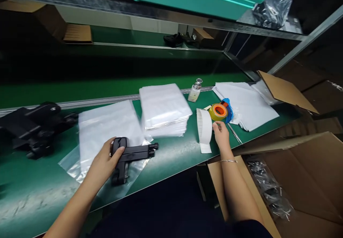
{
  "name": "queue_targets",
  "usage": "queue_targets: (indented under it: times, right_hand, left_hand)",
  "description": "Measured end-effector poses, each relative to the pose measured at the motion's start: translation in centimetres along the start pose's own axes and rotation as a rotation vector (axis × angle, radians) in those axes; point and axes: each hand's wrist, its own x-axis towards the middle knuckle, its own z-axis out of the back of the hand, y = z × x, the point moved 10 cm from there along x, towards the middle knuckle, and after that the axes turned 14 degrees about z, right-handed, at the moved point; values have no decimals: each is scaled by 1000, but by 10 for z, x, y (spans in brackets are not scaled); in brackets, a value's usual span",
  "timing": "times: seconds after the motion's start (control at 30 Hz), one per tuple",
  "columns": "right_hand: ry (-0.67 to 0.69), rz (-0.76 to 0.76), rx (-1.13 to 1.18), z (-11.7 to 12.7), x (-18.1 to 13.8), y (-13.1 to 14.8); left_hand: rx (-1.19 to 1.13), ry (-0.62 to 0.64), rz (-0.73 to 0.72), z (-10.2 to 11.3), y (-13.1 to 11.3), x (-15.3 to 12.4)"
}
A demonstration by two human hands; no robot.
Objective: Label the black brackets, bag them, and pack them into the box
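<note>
Our left hand grips a black plastic part on a clear bag; our open right hand should peel the label strip cleanly.

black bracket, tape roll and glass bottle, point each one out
black bracket (134, 153): head view, on its long bar.
tape roll (218, 111): head view, on its yellow side.
glass bottle (194, 92): head view, on its body.

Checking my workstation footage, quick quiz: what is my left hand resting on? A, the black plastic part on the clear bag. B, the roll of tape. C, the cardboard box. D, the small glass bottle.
A: the left hand grips the black plastic part lying on a clear bag, while the right hand is by the label strip.
</note>
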Motion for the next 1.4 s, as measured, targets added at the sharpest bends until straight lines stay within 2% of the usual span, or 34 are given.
queue_targets:
  times: [0.1, 0.17, 0.27, 0.4, 0.47, 0.53, 0.6, 0.77, 0.9, 0.97, 1.07, 1.17, 1.2, 1.23, 1.3, 1.37, 1.4]
  right_hand:
    - [45, -27, 132, -27, 1, -4]
    - [58, -15, 287, -42, -2, 5]
    - [85, 77, 436, -50, -18, 31]
    - [231, 220, 414, -54, -62, 62]
    - [299, 290, 424, -56, -83, 73]
    - [345, 354, 421, -56, -95, 80]
    - [340, 400, 407, -52, -96, 84]
    - [65, 488, 190, -19, -70, 98]
    - [49, 602, -3, -22, -65, 123]
    - [53, 606, -63, -24, -70, 128]
    - [89, 530, -17, -23, -75, 122]
    - [-46, 336, 254, -5, -68, 103]
    - [-55, 257, 375, -5, -65, 96]
    - [-11, 184, 490, -12, -61, 91]
    - [198, 79, 643, -41, -57, 90]
    - [347, 39, 649, -63, -53, 89]
    - [345, 43, 613, -68, -47, 85]
  left_hand:
    - [86, -118, -178, 11, -46, -20]
    - [14, -47, -236, 0, -80, -30]
    - [-169, 217, -226, -46, -128, -37]
    - [-514, 662, -82, -128, -173, -43]
    - [-660, 774, -43, -153, -188, -45]
    - [-765, 786, -36, -164, -196, -44]
    - [-815, 768, -38, -167, -199, -46]
    - [-756, 768, -76, -163, -203, -64]
    - [-607, 697, -197, -154, -208, -77]
    - [-588, 676, -208, -152, -208, -78]
    - [-610, 716, -184, -154, -205, -78]
    - [-585, 728, -225, -152, -204, -79]
    - [-556, 714, -260, -150, -205, -80]
    - [-516, 697, -305, -149, -206, -82]
    - [-416, 658, -413, -147, -212, -89]
    - [-312, 633, -489, -146, -216, -95]
    - [-264, 621, -498, -145, -216, -96]
